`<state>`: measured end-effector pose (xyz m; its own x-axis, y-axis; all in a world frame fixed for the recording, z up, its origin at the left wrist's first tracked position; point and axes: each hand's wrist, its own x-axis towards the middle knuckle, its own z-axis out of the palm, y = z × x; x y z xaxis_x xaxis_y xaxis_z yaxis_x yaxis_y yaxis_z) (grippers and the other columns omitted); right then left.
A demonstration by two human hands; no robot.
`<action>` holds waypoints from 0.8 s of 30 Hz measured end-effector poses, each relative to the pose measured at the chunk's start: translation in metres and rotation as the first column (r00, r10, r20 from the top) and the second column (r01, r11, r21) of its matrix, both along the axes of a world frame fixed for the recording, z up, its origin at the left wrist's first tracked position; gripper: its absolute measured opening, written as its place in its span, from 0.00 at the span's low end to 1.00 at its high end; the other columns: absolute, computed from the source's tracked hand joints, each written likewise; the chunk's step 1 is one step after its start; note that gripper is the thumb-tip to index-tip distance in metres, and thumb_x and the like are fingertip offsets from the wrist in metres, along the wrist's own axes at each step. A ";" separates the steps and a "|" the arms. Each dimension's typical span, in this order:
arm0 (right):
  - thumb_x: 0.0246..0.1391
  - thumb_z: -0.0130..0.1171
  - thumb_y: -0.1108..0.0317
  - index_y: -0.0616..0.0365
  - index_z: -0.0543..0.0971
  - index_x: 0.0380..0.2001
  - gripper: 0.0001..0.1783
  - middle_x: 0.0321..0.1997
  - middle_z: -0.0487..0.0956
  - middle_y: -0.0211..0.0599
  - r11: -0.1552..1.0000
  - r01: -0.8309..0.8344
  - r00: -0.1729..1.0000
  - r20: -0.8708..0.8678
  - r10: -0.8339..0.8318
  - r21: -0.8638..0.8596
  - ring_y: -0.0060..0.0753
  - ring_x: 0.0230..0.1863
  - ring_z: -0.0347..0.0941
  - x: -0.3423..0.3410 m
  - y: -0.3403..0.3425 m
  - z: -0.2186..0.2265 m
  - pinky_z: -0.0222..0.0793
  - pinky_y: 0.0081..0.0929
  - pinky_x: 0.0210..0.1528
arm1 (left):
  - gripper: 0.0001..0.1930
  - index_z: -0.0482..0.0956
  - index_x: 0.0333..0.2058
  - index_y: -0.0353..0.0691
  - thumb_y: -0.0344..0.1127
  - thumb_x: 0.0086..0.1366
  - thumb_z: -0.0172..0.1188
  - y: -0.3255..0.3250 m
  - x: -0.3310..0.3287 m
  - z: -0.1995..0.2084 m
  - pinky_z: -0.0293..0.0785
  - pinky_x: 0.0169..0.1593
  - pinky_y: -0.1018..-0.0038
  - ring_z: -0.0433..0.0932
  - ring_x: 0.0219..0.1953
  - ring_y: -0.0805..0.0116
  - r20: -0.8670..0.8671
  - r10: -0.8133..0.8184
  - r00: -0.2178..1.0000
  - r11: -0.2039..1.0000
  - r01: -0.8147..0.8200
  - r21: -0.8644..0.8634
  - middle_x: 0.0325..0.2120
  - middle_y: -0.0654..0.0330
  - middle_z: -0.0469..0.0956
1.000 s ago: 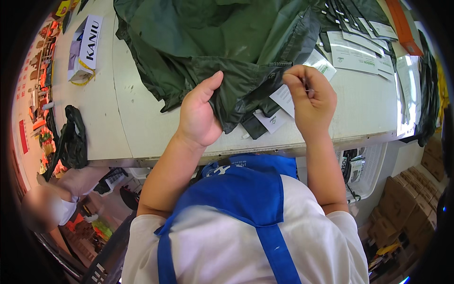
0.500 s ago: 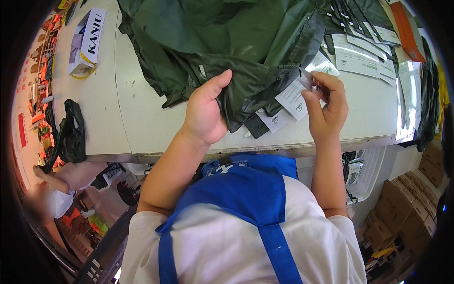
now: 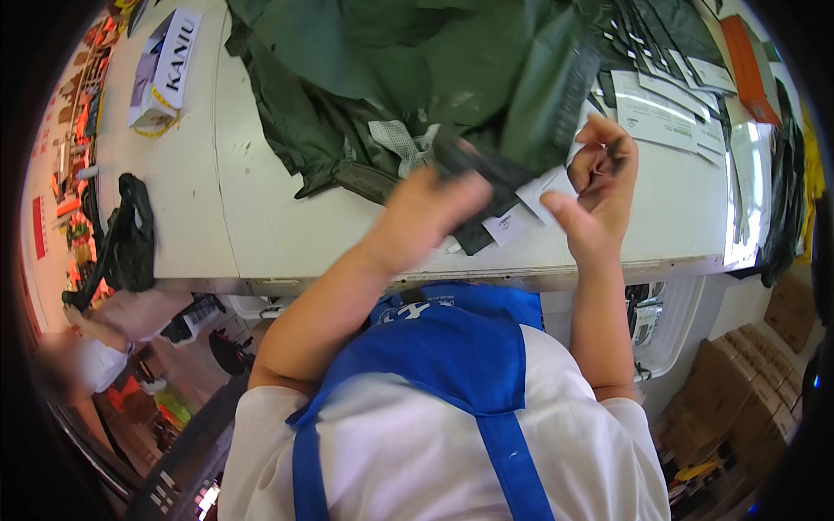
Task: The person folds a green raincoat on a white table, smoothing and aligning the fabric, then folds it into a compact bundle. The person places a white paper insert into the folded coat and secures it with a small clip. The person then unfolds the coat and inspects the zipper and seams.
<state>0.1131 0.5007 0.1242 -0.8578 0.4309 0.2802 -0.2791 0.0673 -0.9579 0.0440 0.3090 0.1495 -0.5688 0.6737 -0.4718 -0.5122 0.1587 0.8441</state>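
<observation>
A dark green, glossy coated garment [image 3: 408, 69] is spread over the table before me, with white mesh [image 3: 404, 143] showing at its near edge. My left hand [image 3: 426, 217], smeared by motion, is closed at this edge, on a dark fold of the cloth. Right of it, my right hand [image 3: 605, 191] has curled fingers, and its thumb lies against a white printed tag [image 3: 547, 193]. What lies inside those curled fingers is partly hidden. Between the hands another white tag [image 3: 506, 224] hangs beside a dark strip of fabric [image 3: 473, 237].
On the right lie several dark packs with white cards [image 3: 651, 113] and an orange box [image 3: 749, 69]. At left stand a white box [image 3: 169, 69] with a yellow tape measure and a dark bundle [image 3: 132, 234]. Another person [image 3: 95, 356] is at the far left.
My left hand has moved right and slightly up, turning the garment's near edge so that white mesh shows. My right hand stays near the tags, its thumb lower and further from its fingers.
</observation>
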 end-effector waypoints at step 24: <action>0.50 0.62 0.74 0.60 0.71 0.54 0.26 0.46 0.76 0.28 0.827 -0.559 0.709 0.486 0.511 -0.054 0.09 0.30 0.65 -0.031 -0.130 0.046 0.61 0.11 0.32 | 0.13 0.75 0.30 0.36 0.15 0.44 0.59 -0.124 0.028 -0.072 0.73 0.36 0.74 0.76 0.32 0.67 -0.802 0.552 0.228 0.620 -0.756 0.211 0.30 0.58 0.76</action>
<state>0.0826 0.3711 0.1706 -0.9697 -0.1470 -0.1953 0.1758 0.1362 -0.9750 0.0725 0.1850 0.0780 -0.9287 -0.1596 0.3348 0.2810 0.2865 0.9160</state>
